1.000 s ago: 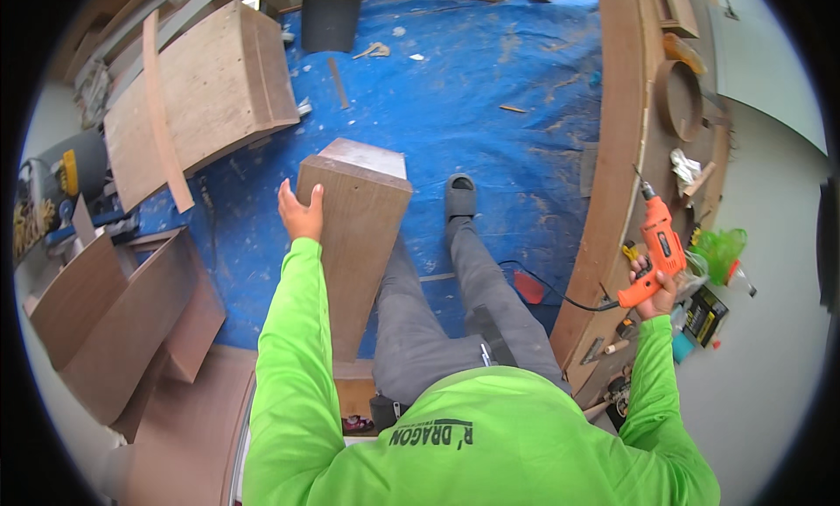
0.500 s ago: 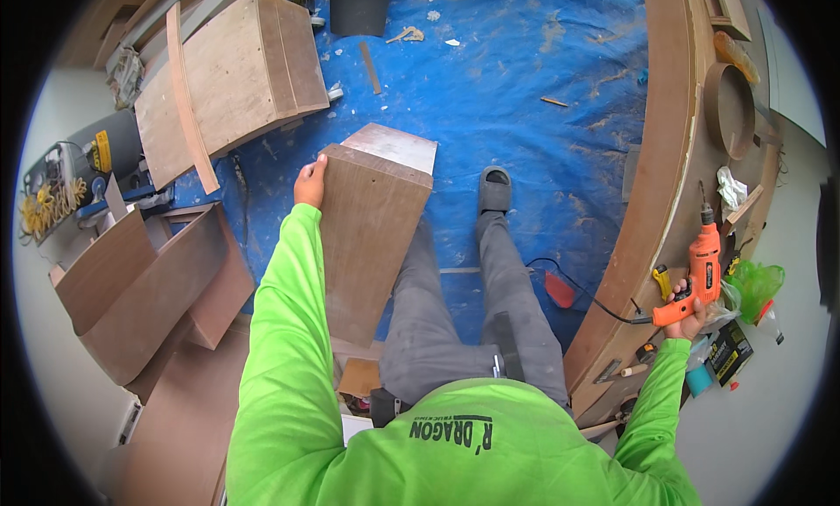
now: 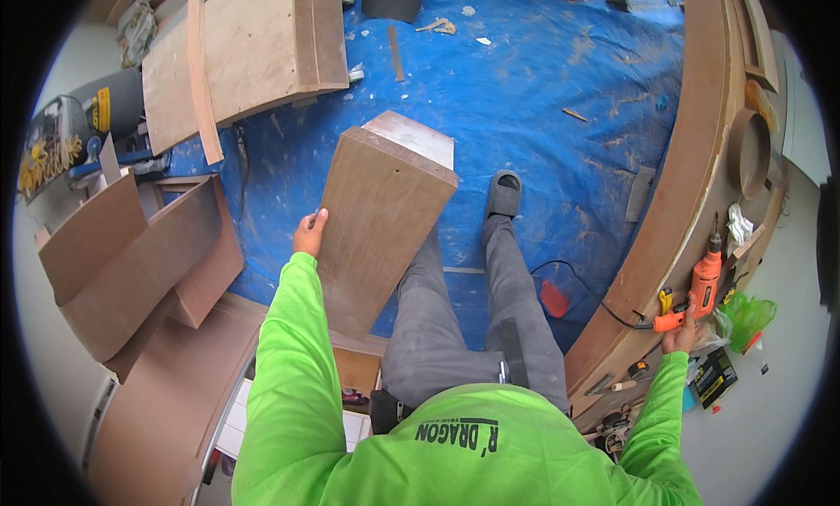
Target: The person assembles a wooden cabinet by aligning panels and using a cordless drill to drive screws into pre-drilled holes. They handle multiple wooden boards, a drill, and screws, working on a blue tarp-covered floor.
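Note:
My left hand point(image 3: 310, 232) grips the left edge of a brown wooden box point(image 3: 381, 213), its thumb on the top panel. The box is tilted in front of my left leg, and one pale whitish side shows at its far end. Out to the right, my right hand point(image 3: 679, 333) is closed around the handle of an orange corded power drill point(image 3: 705, 283), partly hidden by it. The drill lies low over the cluttered bench with its bit pointing away from me. Its black cord point(image 3: 604, 306) runs left over the bench's curved edge.
Blue sheeting point(image 3: 560, 68) covers the floor. A large plywood cabinet point(image 3: 254, 51) lies at the far left, curved wood pieces point(image 3: 144, 243) nearer. On the right, the curved wooden bench point(image 3: 652, 208) bears a wooden ring point(image 3: 749, 153), a green plastic bag point(image 3: 748, 318) and small tools.
My right hand and the drill have come down closer to the bench top. My left hand has slid nearer along the box's edge, and the box has turned slightly clockwise. The view has shifted.

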